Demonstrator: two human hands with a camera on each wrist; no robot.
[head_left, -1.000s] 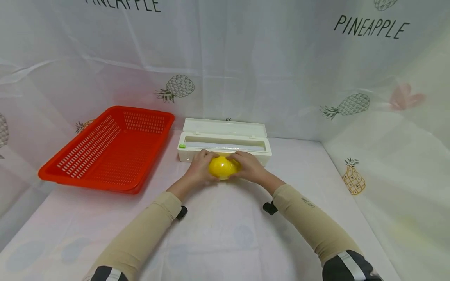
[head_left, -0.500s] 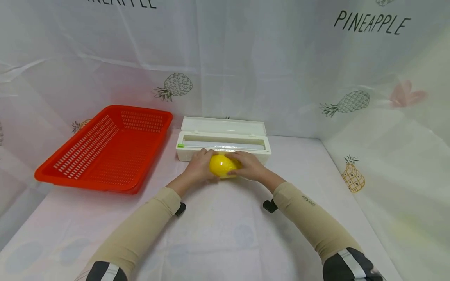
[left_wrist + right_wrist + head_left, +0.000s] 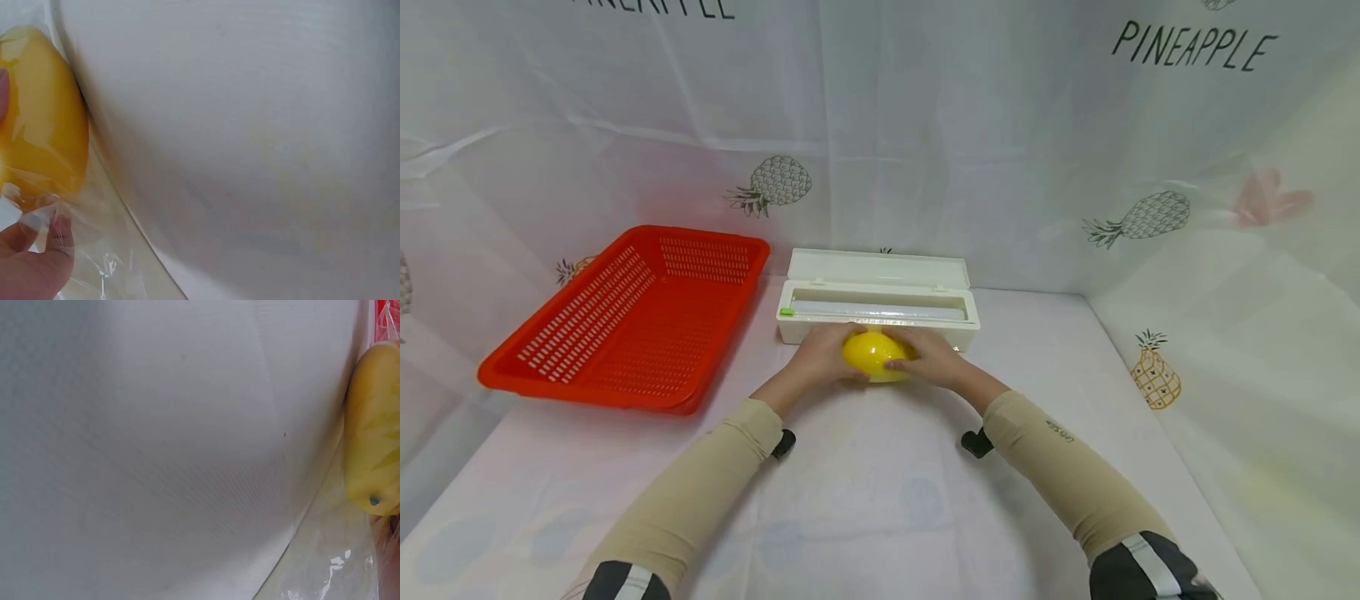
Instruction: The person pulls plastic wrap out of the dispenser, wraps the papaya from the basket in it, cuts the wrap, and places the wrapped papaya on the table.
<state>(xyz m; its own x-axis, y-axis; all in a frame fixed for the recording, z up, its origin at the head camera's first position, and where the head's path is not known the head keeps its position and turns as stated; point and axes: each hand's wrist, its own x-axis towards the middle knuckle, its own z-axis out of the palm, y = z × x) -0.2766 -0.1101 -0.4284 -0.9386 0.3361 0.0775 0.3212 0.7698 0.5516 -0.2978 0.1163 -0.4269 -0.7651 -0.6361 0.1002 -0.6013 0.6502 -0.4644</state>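
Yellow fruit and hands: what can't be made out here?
Head view: ends of the fruit, partly covered by left hand and right hand.
Head view: front middle of the white box, behind hands and fruit.
Left wrist view: part of the fruit, cut by the left edge.
Head view: right sleeve print, too small to read.

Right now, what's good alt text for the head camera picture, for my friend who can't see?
A person's left hand and right hand hold a shiny yellow object between them, in front of an open white box on a pale table. A red basket is at the left, and a pale sheet with pineapple drawings hangs behind.
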